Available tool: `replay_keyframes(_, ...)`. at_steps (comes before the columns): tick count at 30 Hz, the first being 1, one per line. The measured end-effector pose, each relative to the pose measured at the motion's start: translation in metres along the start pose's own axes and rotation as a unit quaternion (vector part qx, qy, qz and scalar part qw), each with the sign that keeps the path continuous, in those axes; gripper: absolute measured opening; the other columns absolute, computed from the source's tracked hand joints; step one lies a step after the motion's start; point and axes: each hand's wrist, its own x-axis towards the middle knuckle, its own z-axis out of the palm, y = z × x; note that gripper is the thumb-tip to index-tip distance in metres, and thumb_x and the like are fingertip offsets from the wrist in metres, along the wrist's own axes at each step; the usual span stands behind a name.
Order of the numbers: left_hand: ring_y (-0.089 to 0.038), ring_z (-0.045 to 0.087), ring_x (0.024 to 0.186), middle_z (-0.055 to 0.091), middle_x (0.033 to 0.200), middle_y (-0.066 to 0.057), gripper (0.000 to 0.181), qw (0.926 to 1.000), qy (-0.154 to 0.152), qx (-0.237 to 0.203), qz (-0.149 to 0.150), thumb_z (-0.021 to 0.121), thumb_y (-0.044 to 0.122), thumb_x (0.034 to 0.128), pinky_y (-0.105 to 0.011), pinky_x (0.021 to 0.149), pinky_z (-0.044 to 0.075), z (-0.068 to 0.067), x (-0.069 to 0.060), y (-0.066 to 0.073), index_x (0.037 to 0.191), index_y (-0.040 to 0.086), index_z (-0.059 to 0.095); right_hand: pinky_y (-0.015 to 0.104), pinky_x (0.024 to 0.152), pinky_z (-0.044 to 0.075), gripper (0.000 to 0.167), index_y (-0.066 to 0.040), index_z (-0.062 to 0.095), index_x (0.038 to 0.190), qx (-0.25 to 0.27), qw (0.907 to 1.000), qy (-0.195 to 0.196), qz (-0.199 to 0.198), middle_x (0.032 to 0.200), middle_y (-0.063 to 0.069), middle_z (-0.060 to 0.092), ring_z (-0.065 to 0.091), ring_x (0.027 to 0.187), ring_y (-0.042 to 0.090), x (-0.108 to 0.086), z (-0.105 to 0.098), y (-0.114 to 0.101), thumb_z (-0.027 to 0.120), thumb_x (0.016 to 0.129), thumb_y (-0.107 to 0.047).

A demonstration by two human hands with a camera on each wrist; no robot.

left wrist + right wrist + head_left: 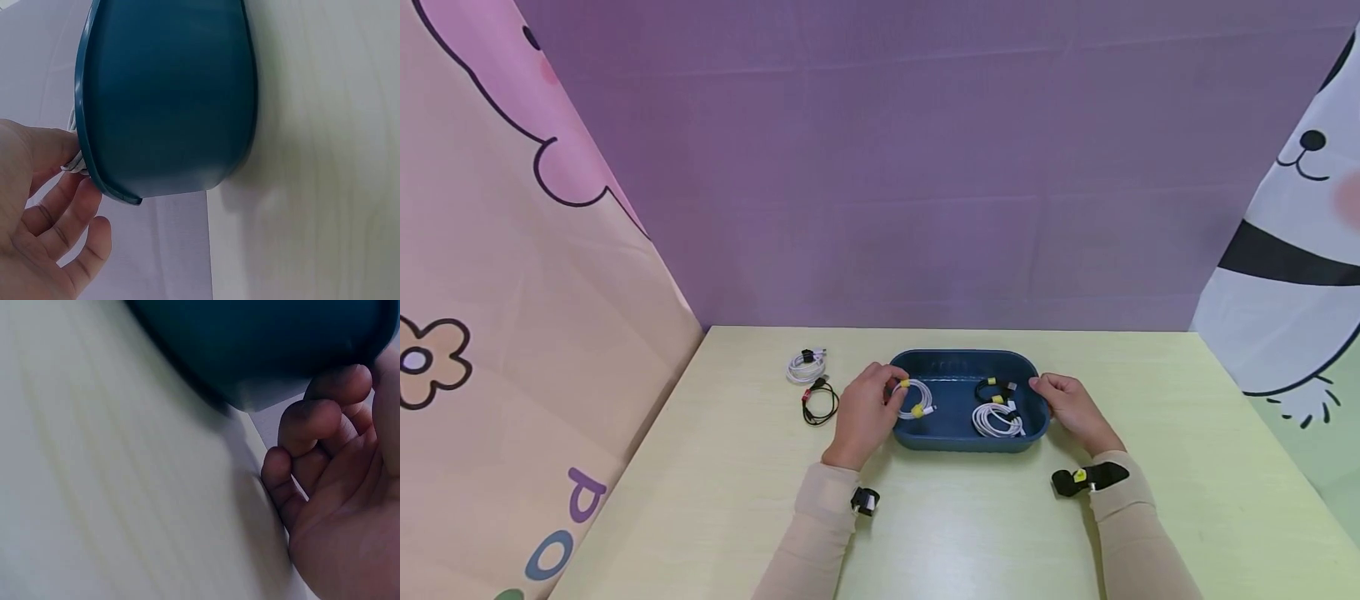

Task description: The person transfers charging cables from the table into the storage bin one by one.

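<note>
My left hand (867,414) pinches a coiled white cable (917,411) with yellow ties at the left end of a dark blue bin (946,417). In the left wrist view, a bit of this cable (76,164) shows between thumb and fingers at the bin's rim; the rest is hidden behind the wall. My right hand (1071,408) grips the bin's right rim between thumb and curled fingers. Inside the bin, toward the right, lie a black cable (997,398) with yellow ties and a coiled white cable (997,421) with a black tie.
Left of the bin, a coiled white cable (806,369) with a black tie lies on the pale table (955,525). Just in front of it is a coiled black cable (820,404) with a red mark. A purple cloth (880,183) hangs behind the table.
</note>
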Motion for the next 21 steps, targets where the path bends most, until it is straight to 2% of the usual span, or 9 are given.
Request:
replay_keyframes(9, -0.01, 0.05, 0.066, 0.062, 0.085, 0.001, 0.016, 1.0, -0.008, 0.002, 0.006, 0.077, 0.014, 0.0915, -0.023, 0.058, 0.039, 0.0048, -0.001, -0.001, 0.108, 0.014, 0.074, 0.029, 0.058, 0.033, 0.04, -0.007, 0.05, 0.076, -0.023, 0.9996, 0.016, -0.005, 0.063, -0.005, 0.044, 0.043, 0.062, 0.015, 0.0025, 0.0039, -0.0004, 0.054, 0.106, -0.033)
replay_keyframes(16, -0.01, 0.05, 0.065, 0.062, 0.084, 0.0, 0.016, 0.9999, -0.008, -0.001, 0.008, 0.077, 0.014, 0.0913, -0.022, 0.058, 0.039, 0.0063, -0.0008, -0.0014, 0.107, 0.013, 0.074, 0.028, 0.059, 0.033, 0.038, -0.005, 0.049, 0.078, -0.023, 0.9997, 0.012, -0.002, 0.065, -0.004, 0.045, 0.043, 0.063, 0.014, 0.0036, 0.0039, 0.0027, 0.053, 0.107, -0.03)
replay_keyframes(21, -0.009, 0.05, 0.064, 0.062, 0.084, 0.0, 0.016, 0.9999, -0.006, -0.001, 0.014, 0.077, 0.013, 0.0909, -0.022, 0.057, 0.038, 0.0065, -0.001, -0.0016, 0.107, 0.013, 0.074, 0.027, 0.058, 0.033, 0.037, -0.005, 0.047, 0.078, -0.018, 0.9997, -0.001, -0.017, 0.064, -0.005, 0.044, 0.042, 0.061, 0.013, 0.003, 0.0026, 0.0034, 0.052, 0.107, -0.027)
